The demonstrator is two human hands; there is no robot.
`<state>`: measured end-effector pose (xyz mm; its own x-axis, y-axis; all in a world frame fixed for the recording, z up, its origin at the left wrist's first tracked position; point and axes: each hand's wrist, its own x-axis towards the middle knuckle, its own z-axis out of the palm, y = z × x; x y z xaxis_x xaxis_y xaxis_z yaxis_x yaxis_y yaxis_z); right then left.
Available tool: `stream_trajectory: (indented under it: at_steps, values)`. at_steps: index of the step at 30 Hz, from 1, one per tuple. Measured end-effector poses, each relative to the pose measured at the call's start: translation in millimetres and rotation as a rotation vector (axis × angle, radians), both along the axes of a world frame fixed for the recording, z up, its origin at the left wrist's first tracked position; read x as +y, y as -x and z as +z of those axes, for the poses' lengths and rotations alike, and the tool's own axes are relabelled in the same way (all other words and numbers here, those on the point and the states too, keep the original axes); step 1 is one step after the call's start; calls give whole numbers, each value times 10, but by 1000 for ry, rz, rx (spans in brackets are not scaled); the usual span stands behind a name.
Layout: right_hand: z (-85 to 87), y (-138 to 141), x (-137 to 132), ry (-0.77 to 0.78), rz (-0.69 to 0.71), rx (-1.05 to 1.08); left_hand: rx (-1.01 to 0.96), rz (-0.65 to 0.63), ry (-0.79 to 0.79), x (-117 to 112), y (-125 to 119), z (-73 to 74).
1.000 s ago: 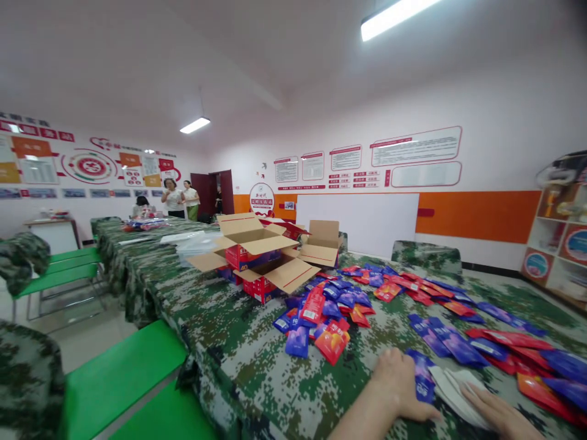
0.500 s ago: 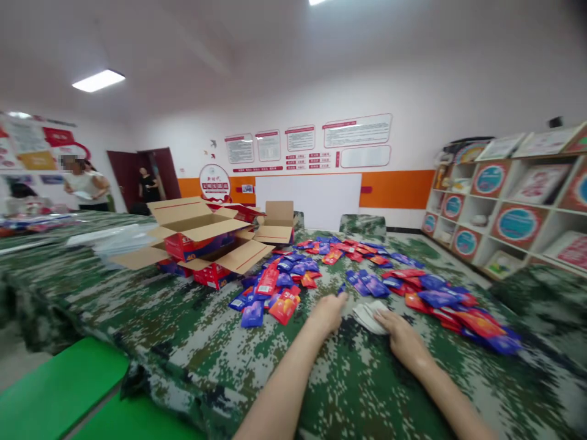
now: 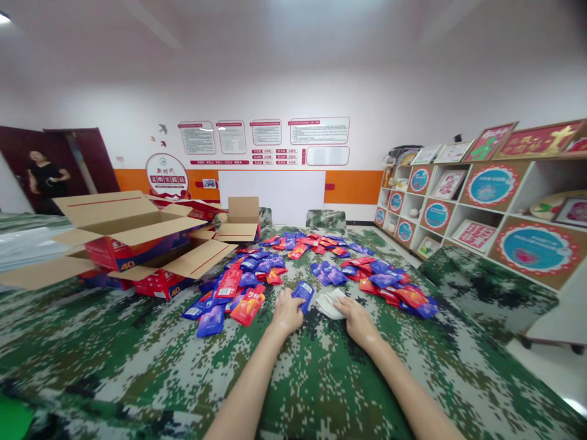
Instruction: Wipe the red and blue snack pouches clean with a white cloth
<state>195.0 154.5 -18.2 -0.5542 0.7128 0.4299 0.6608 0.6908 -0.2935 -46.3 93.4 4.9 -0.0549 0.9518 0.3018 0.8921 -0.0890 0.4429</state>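
Note:
My left hand (image 3: 287, 311) rests on the camouflage tablecloth (image 3: 137, 366), its fingers closed round a blue sachet (image 3: 303, 294). Beside it my right hand (image 3: 356, 316) lies on a small stack of white flat packets (image 3: 329, 302), fingers pressing on its edge. Just beyond both hands, several red and blue sachets (image 3: 247, 287) lie scattered in a loose heap, with more sachets (image 3: 389, 287) spread to the right.
Open cardboard boxes (image 3: 123, 226) printed red and blue stand at the left, another small box (image 3: 241, 221) behind. White shelves (image 3: 495, 214) with round signs line the right wall. A person (image 3: 44, 177) stands in a doorway at far left.
The view has swung right and down, so the doorway now sits at the far left. My left hand has taken hold of a blue sachet; my right hand stays on the white packets.

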Motion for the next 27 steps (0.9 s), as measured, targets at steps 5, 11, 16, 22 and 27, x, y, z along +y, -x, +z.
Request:
stream_trajectory:
  at_steps: [5,11,16,22,27]
  values:
    - [-39,-5,4,11,-1,30,121,-54,44,-105,22,-8]
    - [27,2,105,40,-32,134,64,-174,92,-178,213,7]
    - [331,342,18,33,53,268,100,-349,15,-358,394,-21]
    - [246,921,-301,-86,246,174,140,-409,7,-480,395,-57]
    - [135,1018,-323,-46,356,-47,135,-432,0,-472,413,-27]
